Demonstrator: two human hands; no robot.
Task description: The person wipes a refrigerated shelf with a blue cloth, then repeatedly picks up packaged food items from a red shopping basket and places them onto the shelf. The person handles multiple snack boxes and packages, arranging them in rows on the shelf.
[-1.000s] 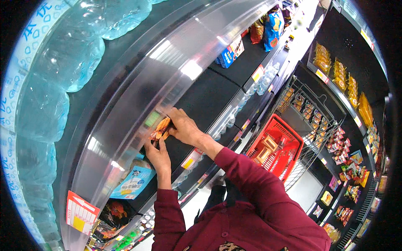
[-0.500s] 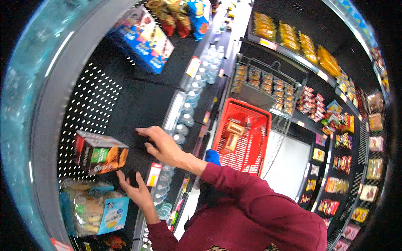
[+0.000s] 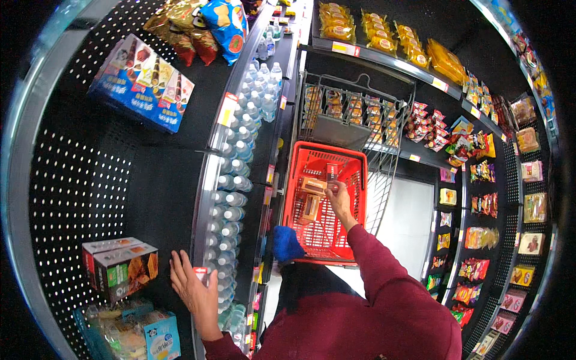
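Observation:
My left hand rests open at the shelf's front edge, fingers spread and palm down, beside a small price tag. Just left of it on the black shelf stand dark red and black snack boxes. My right hand is inside a red plastic basket, its fingers curled by two brown boxes and a smaller dark red box. Something small and reddish shows at its fingertips, too unclear to name.
Rows of water bottles line the lower shelf between my hands. The basket sits in a metal cart. A blue box and chip bags stand at far left. Packaged snacks fill the right shelves.
My right hand has gone from above the shelf, near the snack boxes, over into the red basket. My left hand now lies at the shelf edge. The view has shifted toward the right.

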